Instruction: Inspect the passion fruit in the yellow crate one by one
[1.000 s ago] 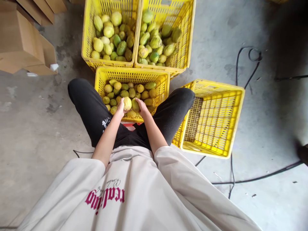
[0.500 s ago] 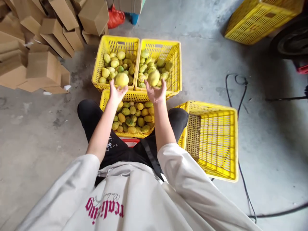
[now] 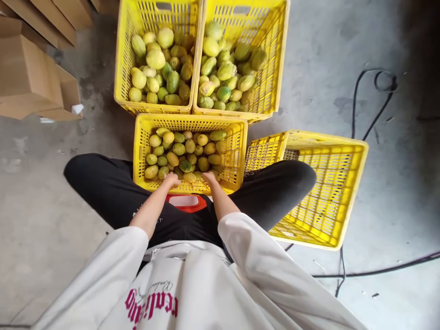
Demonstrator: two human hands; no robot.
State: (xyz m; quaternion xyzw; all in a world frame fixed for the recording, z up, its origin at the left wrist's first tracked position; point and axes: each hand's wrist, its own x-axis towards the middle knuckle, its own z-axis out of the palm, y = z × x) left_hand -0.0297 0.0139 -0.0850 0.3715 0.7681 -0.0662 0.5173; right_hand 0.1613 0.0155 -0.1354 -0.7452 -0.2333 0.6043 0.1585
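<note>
Both my hands reach down into the near yellow crate (image 3: 190,120), which stands between my knees. It holds many small oval yellow-green fruits (image 3: 189,145), like small papayas or melons. My left hand (image 3: 172,178) is at the crate's near side, left of the middle, with its fingers down among the fruits. My right hand (image 3: 208,176) is a short way to the right, also low against the fruits. The fingertips of both hands are mostly hidden, so any grip on a fruit does not show.
Beyond stand two joined yellow crates, the left (image 3: 120,59) and the right (image 3: 280,59), each partly filled with larger yellow-green fruits. A yellow crate (image 3: 357,174) lies at my right, near a black cable (image 3: 354,105). Cardboard boxes (image 3: 34,68) lie at the left.
My hands have come down and back from above the far crates, where each had a yellow fruit at its fingers, into the near crate. The view has tilted down and closer.
</note>
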